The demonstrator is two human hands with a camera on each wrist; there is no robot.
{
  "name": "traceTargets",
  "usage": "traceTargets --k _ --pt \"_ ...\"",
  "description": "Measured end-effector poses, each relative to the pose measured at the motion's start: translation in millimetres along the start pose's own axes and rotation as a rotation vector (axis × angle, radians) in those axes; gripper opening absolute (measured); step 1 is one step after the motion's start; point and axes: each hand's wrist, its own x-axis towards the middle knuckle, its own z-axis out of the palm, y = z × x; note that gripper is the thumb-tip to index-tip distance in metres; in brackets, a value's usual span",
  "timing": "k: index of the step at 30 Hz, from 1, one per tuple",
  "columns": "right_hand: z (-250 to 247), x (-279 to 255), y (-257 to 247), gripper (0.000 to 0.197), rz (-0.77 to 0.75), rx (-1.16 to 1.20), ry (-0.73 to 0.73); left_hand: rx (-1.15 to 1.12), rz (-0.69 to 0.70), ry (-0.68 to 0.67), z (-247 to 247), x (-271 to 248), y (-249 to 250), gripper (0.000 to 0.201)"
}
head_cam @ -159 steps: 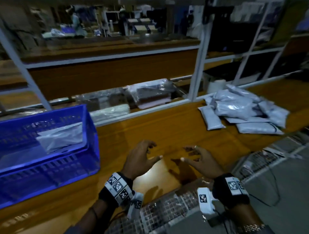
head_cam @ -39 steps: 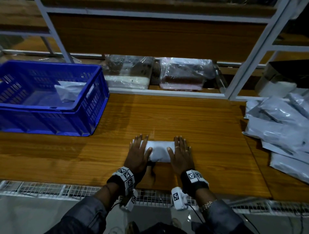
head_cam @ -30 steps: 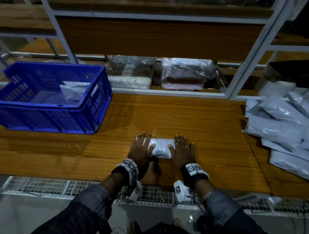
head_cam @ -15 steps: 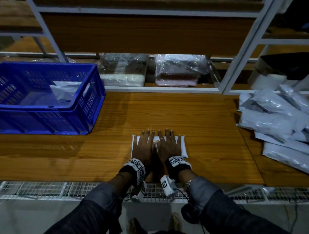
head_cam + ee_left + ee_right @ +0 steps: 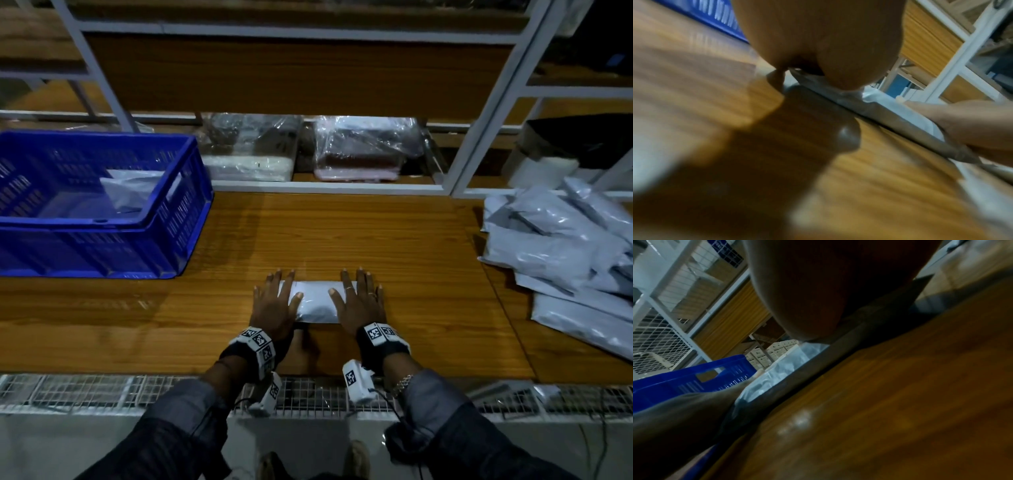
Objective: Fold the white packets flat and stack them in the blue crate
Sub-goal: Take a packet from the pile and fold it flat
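A folded white packet (image 5: 315, 301) lies on the wooden table (image 5: 394, 246) near its front edge. My left hand (image 5: 275, 303) presses flat on the packet's left end, fingers straight. On its right end my right hand (image 5: 359, 303) presses the same way. The left wrist view shows the packet (image 5: 898, 112) edge-on under my palm; the right wrist view shows the packet (image 5: 777, 374) likewise. The blue crate (image 5: 171, 219) stands at the table's back left with one white packet (image 5: 126, 188) inside. A heap of unfolded white packets (image 5: 565, 246) lies at the right.
A white metal shelf frame (image 5: 486, 102) runs behind the table. Two clear-wrapped bundles (image 5: 363, 147) sit on the low shelf behind it. A wire mesh strip (image 5: 102, 390) borders the table's front edge. Bare wood lies between crate and heap.
My two hands, side by side on the middle of the packet half a second ago, have slid apart to its two ends. The packet stays in place.
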Motion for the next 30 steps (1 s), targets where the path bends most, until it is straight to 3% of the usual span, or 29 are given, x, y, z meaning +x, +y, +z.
traceTargets --k 6,13,16,20,24,30 --pt "3 1 -1 0.069 0.019 -0.032 0.006 0.020 -0.016 -0.043 -3 1 3 0.076" --pt "-6 -1 -12 0.066 -0.059 -0.132 -0.028 0.067 -0.014 -0.043 -3 5 25 0.085" --pt "-4 1 -22 0.063 -0.064 -0.114 -0.046 0.051 0.035 -0.075 0 7 30 0.076" --pt "2 -1 -17 0.067 -0.094 -0.156 -0.047 0.116 0.094 0.004 10 7 25 0.053" --pt "3 -3 -19 0.066 -0.154 -0.186 0.128 0.150 0.063 -0.004 14 4 28 0.054" --pt "1 3 -14 0.060 -0.130 -0.105 -0.057 0.013 0.074 -0.073 6 12 20 0.056"
